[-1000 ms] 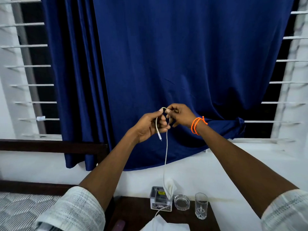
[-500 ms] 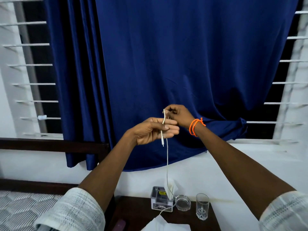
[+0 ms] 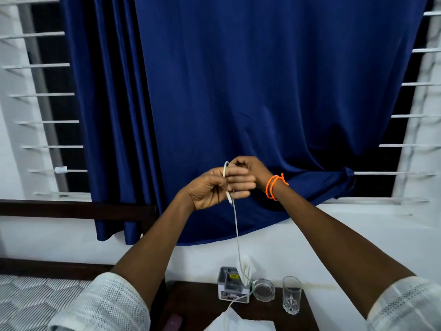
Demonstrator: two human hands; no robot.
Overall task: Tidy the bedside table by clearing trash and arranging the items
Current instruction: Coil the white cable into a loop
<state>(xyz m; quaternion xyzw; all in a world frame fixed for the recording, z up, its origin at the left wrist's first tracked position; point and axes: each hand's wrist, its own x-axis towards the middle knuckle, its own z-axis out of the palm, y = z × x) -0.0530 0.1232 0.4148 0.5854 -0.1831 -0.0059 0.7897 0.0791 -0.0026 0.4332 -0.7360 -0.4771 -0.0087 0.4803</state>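
Note:
A thin white cable (image 3: 236, 230) hangs from my raised hands down to the dark wooden bedside table (image 3: 198, 306). My left hand (image 3: 214, 189) holds the cable's short end, its plug pointing down below the fingers. A loop of the cable arches over the left fingers to my right hand (image 3: 250, 167), which pinches it just behind. On the table stand a small grey and white organizer box (image 3: 230, 286) with a white tissue in it, a glass ashtray (image 3: 263, 289) and a clear drinking glass (image 3: 291, 295). White paper (image 3: 238, 322) lies at the table's front edge.
A dark blue curtain (image 3: 262, 91) hangs over a barred window behind my hands. A bed with a striped cover (image 3: 31, 299) and a dark headboard lies left of the table. A dark purple object (image 3: 175, 322) shows at the table's front left.
My right hand has carried the cable over the left fingers, and the loop round them has drawn tighter. The camera has shifted slightly to the left.

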